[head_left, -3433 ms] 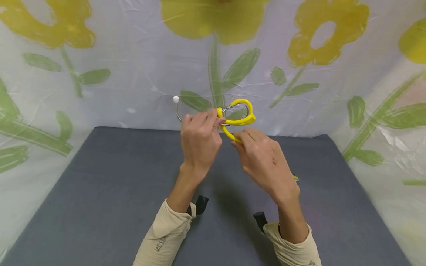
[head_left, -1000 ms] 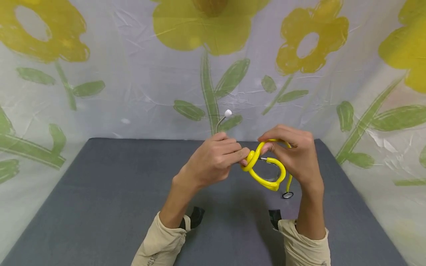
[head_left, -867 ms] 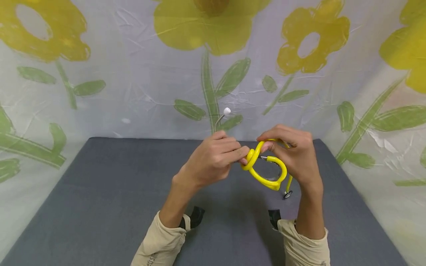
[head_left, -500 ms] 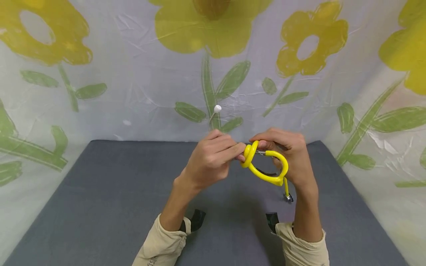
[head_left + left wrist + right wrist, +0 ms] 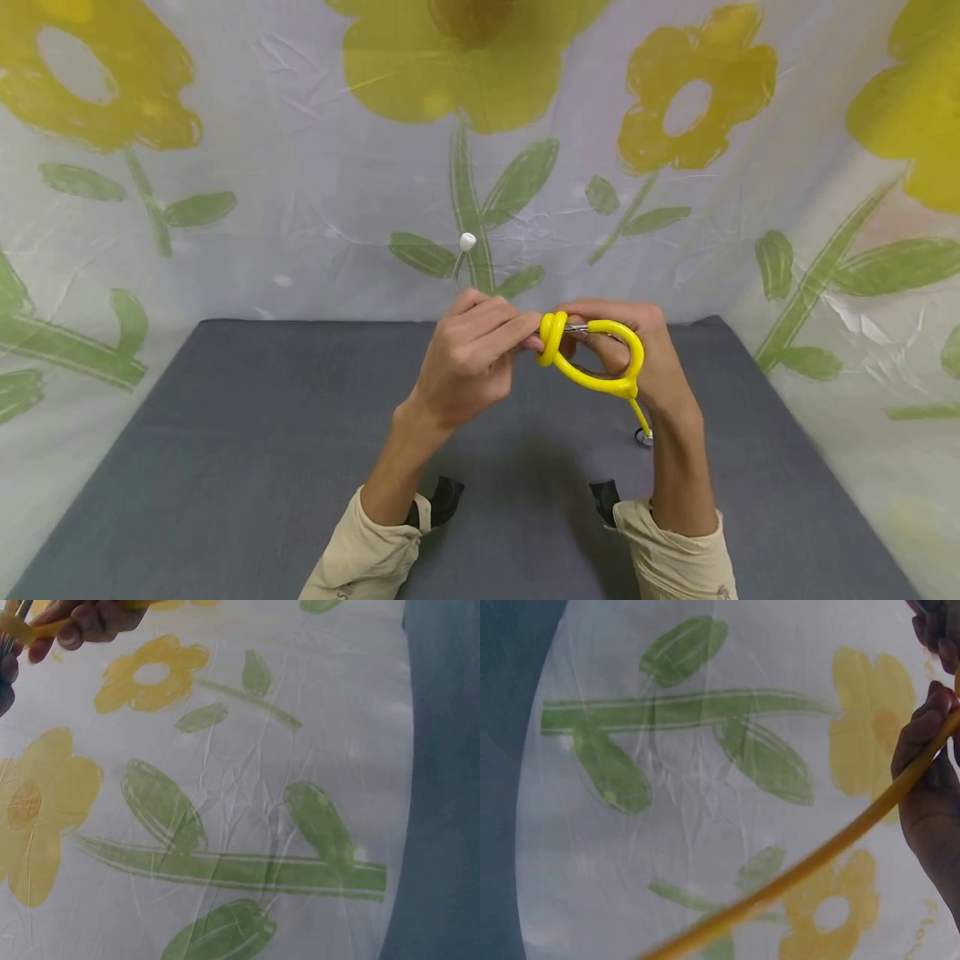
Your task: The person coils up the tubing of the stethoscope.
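A stethoscope with yellow tubing (image 5: 596,383) is held up between both hands in the head view. My left hand (image 5: 468,350) grips its metal ear tubes, beside a coil of tubing (image 5: 552,337) wound round them; a white ear tip (image 5: 467,242) sticks up above the knuckles. My right hand (image 5: 652,350) is behind the yellow loop and pinches the tubing close to the coil, its fingertips partly hidden. In the right wrist view, tubing (image 5: 795,877) runs from the right fingers toward the lower left. The round chest piece (image 5: 643,437) hangs below, beside the right wrist.
A dark grey table (image 5: 300,417) lies under the hands. Behind it and at both sides hangs a pale sheet (image 5: 315,208) printed with yellow flowers and green leaves. A black strap (image 5: 447,498) shows at the left cuff, another strap (image 5: 603,502) at the right.
The right hand first lifted the tubing over the ear tubes, then moved left and behind the loop. The coil now sits tighter round the metal, and the ear tip has shifted left since a second ago.
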`<action>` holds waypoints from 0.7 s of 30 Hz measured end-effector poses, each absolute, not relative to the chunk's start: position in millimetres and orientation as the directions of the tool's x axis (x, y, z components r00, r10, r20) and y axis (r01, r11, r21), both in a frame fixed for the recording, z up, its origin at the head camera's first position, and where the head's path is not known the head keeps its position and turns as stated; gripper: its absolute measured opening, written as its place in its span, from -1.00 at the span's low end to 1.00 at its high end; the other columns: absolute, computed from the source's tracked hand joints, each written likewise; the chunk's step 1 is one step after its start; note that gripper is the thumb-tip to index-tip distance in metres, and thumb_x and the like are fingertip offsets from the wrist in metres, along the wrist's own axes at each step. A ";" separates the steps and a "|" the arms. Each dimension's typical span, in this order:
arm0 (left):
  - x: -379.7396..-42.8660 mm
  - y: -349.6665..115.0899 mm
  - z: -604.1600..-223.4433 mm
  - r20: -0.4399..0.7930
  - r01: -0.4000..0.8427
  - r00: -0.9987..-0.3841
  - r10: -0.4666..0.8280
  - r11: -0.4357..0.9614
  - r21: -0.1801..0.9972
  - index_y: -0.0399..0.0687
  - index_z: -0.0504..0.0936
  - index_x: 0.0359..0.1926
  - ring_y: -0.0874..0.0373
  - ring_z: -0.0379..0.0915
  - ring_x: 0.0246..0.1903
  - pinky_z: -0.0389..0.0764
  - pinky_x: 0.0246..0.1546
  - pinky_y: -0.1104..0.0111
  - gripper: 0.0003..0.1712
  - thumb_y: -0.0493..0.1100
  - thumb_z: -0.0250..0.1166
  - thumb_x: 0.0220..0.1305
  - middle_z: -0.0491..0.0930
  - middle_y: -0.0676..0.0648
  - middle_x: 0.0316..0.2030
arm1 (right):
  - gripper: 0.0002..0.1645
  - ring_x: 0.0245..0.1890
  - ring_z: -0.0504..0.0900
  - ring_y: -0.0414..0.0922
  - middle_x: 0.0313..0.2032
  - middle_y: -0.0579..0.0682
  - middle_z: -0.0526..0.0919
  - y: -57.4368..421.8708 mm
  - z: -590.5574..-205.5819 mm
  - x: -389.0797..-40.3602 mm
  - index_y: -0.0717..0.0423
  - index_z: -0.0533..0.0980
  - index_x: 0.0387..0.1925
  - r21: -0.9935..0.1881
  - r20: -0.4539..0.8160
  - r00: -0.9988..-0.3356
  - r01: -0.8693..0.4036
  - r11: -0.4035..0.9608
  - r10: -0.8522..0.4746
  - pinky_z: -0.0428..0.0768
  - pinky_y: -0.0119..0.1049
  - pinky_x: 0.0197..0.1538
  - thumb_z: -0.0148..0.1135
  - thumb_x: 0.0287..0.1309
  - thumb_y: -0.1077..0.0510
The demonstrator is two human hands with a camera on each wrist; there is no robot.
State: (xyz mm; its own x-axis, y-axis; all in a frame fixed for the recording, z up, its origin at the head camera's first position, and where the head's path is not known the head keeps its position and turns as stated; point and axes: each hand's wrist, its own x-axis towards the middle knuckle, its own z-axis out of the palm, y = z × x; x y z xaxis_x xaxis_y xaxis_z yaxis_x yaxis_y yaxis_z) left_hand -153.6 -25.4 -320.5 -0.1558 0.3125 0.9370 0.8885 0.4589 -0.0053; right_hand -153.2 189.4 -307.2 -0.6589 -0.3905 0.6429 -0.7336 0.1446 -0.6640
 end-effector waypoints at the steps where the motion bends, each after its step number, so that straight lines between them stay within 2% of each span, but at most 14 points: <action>1: -153.4 -25.1 -320.5 0.943 0.885 -0.165 0.289 0.465 0.012 -0.30 0.81 -0.24 0.07 0.60 -0.45 0.52 -0.25 0.29 -0.79 -0.25 0.55 0.12 0.73 -0.10 -0.48 | -0.80 -0.40 0.72 -0.24 -0.29 -0.26 0.79 188.2 -307.8 -153.4 0.42 0.70 -0.10 -0.674 0.636 -0.669 -0.724 0.146 -0.383 0.69 -0.44 -0.23 0.21 0.35 0.43; 4: -153.0 -24.6 -321.2 0.956 0.872 -0.203 0.213 0.484 0.078 -0.33 0.81 -0.22 0.04 0.56 -0.48 0.49 -0.26 0.27 -0.79 -0.22 0.46 0.23 0.69 -0.12 -0.51 | -0.76 -0.30 0.77 -0.35 -0.19 -0.39 0.78 184.8 -311.1 -154.5 0.55 0.64 -0.04 -0.700 0.622 -0.679 -0.705 0.113 -0.391 0.72 -0.48 -0.11 0.20 0.30 0.52; 6: -152.7 -24.6 -322.1 0.959 0.861 -0.229 0.167 0.494 0.120 -0.34 0.81 -0.22 0.03 0.54 -0.50 0.46 -0.28 0.25 -0.78 -0.21 0.41 0.28 0.66 -0.13 -0.53 | -0.71 -0.26 0.79 -0.38 -0.11 -0.41 0.76 183.0 -314.1 -154.8 0.61 0.58 0.03 -0.707 0.622 -0.669 -0.704 0.075 -0.407 0.74 -0.46 -0.09 0.17 0.30 0.55; 7: -152.6 -24.5 -322.8 0.959 0.854 -0.241 0.149 0.502 0.136 -0.35 0.80 -0.22 0.03 0.54 -0.51 0.46 -0.28 0.24 -0.78 -0.21 0.41 0.29 0.65 -0.13 -0.53 | -0.69 -0.28 0.78 -0.38 -0.13 -0.39 0.77 182.0 -315.3 -155.1 0.61 0.57 0.06 -0.707 0.621 -0.663 -0.704 0.067 -0.418 0.74 -0.46 -0.11 0.18 0.31 0.54; 12: -153.2 -22.6 -324.9 0.958 0.819 -0.278 0.077 0.540 0.194 -0.38 0.79 -0.23 0.01 0.59 -0.49 0.47 -0.29 0.23 -0.86 -0.36 0.46 0.21 0.68 -0.16 -0.51 | -0.58 -0.38 0.75 -0.26 -0.32 0.13 0.80 176.2 -317.1 -155.7 0.53 0.54 0.20 -0.713 0.597 -0.661 -0.697 0.077 -0.454 0.76 -0.34 -0.22 0.21 0.32 0.51; 15: -153.8 -21.6 -324.1 0.954 0.801 -0.299 0.001 0.544 0.250 -0.39 0.79 -0.25 0.01 0.62 -0.50 0.44 -0.33 0.23 -0.91 -0.41 0.44 0.21 0.69 -0.17 -0.52 | -0.66 -0.40 0.73 -0.23 -0.37 0.26 0.73 171.3 -316.4 -155.8 0.50 0.60 0.10 -0.726 0.559 -0.681 -0.678 0.118 -0.473 0.76 -0.30 -0.22 0.24 0.32 0.47; 19: -154.0 -22.1 -321.3 0.946 0.776 -0.307 -0.101 0.549 0.310 -0.38 0.76 -0.30 0.02 0.56 -0.55 0.40 -0.36 0.22 -0.94 -0.39 0.41 0.26 0.65 -0.17 -0.56 | -0.84 -0.45 0.71 -0.20 -0.42 0.16 0.71 161.4 -314.5 -155.1 0.41 0.68 -0.12 -0.698 0.546 -0.673 -0.695 0.173 -0.499 0.74 -0.28 -0.29 0.28 0.30 0.44; 21: -154.1 -22.4 -320.7 0.944 0.757 -0.305 -0.122 0.570 0.319 -0.38 0.76 -0.30 0.02 0.55 -0.55 0.39 -0.36 0.21 -0.92 -0.37 0.42 0.26 0.65 -0.18 -0.56 | -0.84 -0.47 0.72 -0.20 -0.42 0.13 0.73 157.4 -313.6 -153.3 0.39 0.71 -0.13 -0.672 0.546 -0.669 -0.709 0.214 -0.504 0.75 -0.26 -0.32 0.31 0.29 0.43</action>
State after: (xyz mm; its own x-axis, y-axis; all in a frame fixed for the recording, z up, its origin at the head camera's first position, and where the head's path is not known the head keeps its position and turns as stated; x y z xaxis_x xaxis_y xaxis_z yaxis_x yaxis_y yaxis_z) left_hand -154.1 -22.4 -320.7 -0.3051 -0.1224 0.9444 0.7573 0.5700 0.3185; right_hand -153.3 157.4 -313.6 -0.6691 -0.5037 0.5464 -0.7093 0.2136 -0.6718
